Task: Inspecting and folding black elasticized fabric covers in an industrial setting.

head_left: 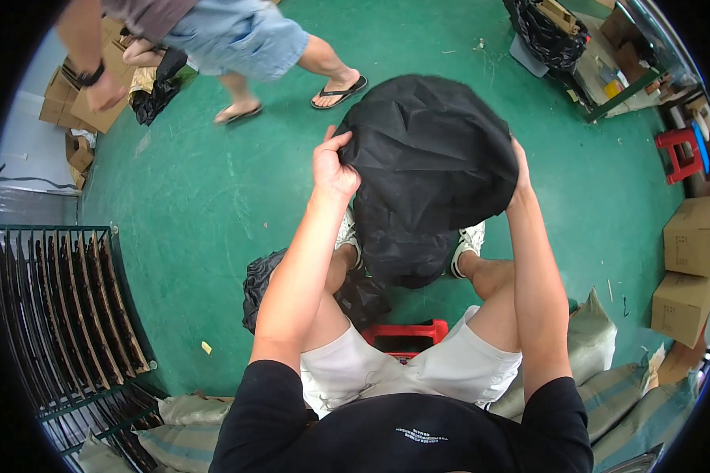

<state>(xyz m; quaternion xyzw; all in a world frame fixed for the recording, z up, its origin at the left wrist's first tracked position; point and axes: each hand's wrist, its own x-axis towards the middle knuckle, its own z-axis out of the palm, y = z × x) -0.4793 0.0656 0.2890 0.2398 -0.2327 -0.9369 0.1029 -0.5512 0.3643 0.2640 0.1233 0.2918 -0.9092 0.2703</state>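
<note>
Floor: green, scuffed. Wall: pale, along floor's left edge. Rack: green-framed, dark-slatted, near left corner. Shelf unit: green-framed, far right corner. Stool: red, right edge. Cartons: brown, stacked, right edge, nearer than stool.

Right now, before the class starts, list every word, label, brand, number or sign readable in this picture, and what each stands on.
Black T-shirt: small white lettering on the chest, not copied out here.
Upper cardboard box at right: printed marks, too small to read.
Lower cardboard box: the same.
Held black cloth: no lettering visible.
</note>
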